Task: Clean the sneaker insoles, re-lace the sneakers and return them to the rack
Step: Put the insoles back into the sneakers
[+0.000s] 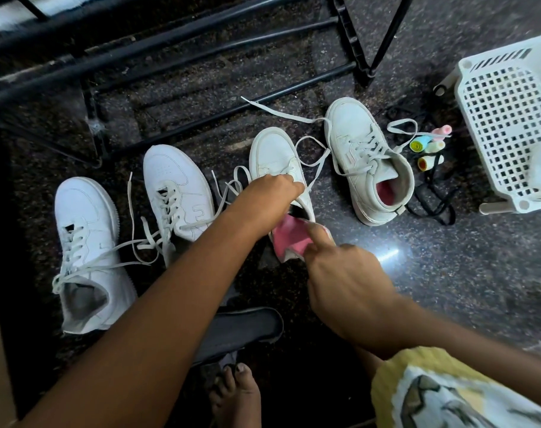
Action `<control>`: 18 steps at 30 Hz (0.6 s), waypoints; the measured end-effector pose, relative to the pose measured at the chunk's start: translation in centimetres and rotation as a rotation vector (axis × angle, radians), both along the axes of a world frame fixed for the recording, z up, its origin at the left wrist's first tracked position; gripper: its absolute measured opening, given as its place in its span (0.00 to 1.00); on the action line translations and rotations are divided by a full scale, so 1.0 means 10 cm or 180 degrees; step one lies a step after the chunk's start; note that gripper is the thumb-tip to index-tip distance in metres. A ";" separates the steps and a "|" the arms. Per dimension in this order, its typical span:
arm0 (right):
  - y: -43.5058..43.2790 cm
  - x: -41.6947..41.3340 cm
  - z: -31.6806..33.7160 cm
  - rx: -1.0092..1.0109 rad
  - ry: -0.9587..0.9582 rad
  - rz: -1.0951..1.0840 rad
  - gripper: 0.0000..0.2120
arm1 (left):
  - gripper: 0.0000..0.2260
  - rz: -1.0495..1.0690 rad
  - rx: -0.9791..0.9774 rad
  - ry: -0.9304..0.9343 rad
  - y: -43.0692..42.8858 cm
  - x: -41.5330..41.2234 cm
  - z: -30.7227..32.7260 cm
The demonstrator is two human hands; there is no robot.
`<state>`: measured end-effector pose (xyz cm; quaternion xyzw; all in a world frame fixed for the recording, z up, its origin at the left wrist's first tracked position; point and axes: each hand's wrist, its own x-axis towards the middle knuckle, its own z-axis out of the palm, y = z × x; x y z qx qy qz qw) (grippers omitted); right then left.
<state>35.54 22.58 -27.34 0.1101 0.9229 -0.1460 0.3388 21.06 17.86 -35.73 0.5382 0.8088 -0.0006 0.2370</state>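
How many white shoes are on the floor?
4. The far-left sneaker and second sneaker sit side by side; the middle sneaker, pink insole sticking out, is held by the left hand; the right sneaker lies near the basket. Arms may hide more.

Dim light, floor (386, 257) glare, blurred, warped edges

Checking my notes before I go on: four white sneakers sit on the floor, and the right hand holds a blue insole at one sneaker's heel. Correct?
One slip: the insole the right hand holds at the sneaker heel is pink, not blue, as the head view shows. The rest stands.
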 end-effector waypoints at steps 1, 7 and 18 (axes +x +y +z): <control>-0.01 0.01 -0.03 -0.0053 0.0015 0.0035 0.19 | 0.09 -0.0001 0.0011 0.0010 -0.01 0.00 0.00; 0.14 0.14 0.03 0.0065 0.0374 -0.0266 0.27 | 0.09 0.0116 0.0150 -0.0080 -0.04 0.00 -0.01; 0.13 0.40 -0.40 -0.0776 -0.0039 -0.0808 0.27 | 0.07 0.0168 0.0185 -0.0186 -0.05 0.00 -0.01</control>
